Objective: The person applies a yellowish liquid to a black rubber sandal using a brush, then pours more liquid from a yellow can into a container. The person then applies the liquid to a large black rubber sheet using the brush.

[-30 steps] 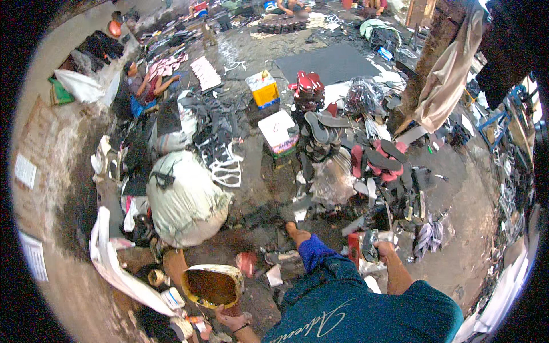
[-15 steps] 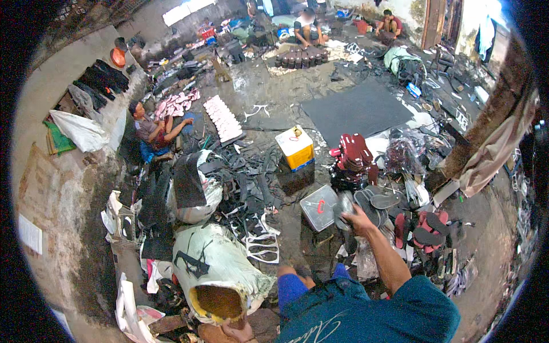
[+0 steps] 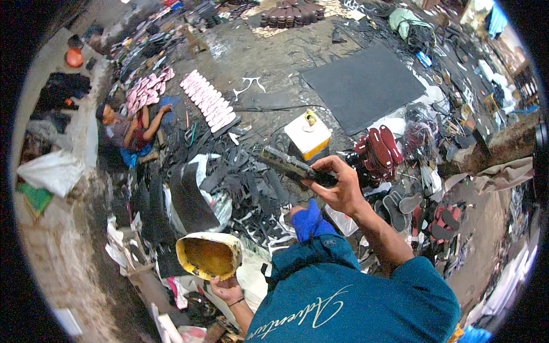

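In my left hand (image 3: 229,289), closed on its lower rim, is a yellow-and-white plastic tub (image 3: 209,255), tilted so that its brown-stained inside shows. My right hand (image 3: 341,184) is raised in front of my body, its thumb and fingers pinching one end of a long, dark, crusted bar (image 3: 289,163). What kind of tool it is cannot be made out. Just beyond it stands a square white-and-yellow can (image 3: 307,134) with a small brownish lump on top. Partly hidden below my right forearm is a pale flat box (image 3: 342,220).
Maroon sandals (image 3: 378,150) are piled right of the can, with dark soles (image 3: 394,208) nearer me. Black scraps (image 3: 246,188) cover the floor ahead. A black sheet (image 3: 363,88) lies farther off. At left a seated person (image 3: 134,134) works beside rows of pink soles (image 3: 209,102).
My right hand has come up and left from beside the pale box, carrying the dark bar. My left hand has lifted the tub. The view has tilted down, and my body has moved forward.
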`<state>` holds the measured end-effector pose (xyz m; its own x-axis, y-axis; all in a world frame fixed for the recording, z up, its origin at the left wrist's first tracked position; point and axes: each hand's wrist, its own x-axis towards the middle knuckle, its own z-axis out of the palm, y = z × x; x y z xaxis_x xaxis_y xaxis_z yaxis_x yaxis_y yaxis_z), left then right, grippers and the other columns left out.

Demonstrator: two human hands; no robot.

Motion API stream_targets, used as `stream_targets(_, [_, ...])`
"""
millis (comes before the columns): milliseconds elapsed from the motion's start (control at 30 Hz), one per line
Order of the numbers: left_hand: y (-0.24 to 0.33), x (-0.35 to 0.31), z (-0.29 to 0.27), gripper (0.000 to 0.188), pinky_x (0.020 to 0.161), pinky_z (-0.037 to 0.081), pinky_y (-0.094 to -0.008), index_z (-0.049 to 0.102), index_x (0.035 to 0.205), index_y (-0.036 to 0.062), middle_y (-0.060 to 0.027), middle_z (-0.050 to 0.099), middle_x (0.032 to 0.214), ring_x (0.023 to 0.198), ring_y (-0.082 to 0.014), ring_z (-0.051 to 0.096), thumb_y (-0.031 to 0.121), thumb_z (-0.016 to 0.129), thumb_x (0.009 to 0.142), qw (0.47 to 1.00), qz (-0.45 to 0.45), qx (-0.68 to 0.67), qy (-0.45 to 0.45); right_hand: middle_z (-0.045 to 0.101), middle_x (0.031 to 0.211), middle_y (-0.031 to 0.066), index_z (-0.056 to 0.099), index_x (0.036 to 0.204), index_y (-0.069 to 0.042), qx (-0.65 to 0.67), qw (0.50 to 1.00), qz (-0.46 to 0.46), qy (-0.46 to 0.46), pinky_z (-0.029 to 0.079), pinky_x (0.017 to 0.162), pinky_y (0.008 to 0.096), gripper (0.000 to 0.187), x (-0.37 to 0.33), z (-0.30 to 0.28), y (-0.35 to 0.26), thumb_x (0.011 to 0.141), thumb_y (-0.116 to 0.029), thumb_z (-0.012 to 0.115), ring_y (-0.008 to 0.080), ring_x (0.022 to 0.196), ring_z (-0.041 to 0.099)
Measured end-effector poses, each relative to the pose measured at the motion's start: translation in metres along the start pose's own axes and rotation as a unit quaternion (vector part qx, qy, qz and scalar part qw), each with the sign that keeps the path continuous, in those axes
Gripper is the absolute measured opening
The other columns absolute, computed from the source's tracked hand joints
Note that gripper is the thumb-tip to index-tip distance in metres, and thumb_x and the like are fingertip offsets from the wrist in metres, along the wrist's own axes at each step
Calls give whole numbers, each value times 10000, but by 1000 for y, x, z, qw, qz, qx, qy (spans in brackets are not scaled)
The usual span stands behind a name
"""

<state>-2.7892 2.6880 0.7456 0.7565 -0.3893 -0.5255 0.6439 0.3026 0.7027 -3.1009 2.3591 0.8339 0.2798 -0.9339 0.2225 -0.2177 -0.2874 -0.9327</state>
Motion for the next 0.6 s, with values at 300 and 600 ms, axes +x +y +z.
stream_targets(300, [12, 224, 190, 626, 918, 508, -448, 524, 1319, 84, -122, 617, 1220, 1096, -314, 594, 222, 617, 715, 992, -47, 58, -105, 680, 983, 110, 486, 1188, -88, -11, 989, 89, 114, 533, 828, 361, 642, 196, 48, 54, 697, -217, 881, 242, 942, 675])
stream_targets(600, [0, 368, 448, 611, 888, 533, -470, 510, 1324, 18, -165, 617, 1239, 1087, -324, 622, 229, 594, 756, 965, -83, 150, -198, 596, 959, 105, 656, 1070, -67, -97, 978, 59, 176, 496, 770, 354, 375, 388, 57, 92, 793, -276, 800, 252, 872, 611])
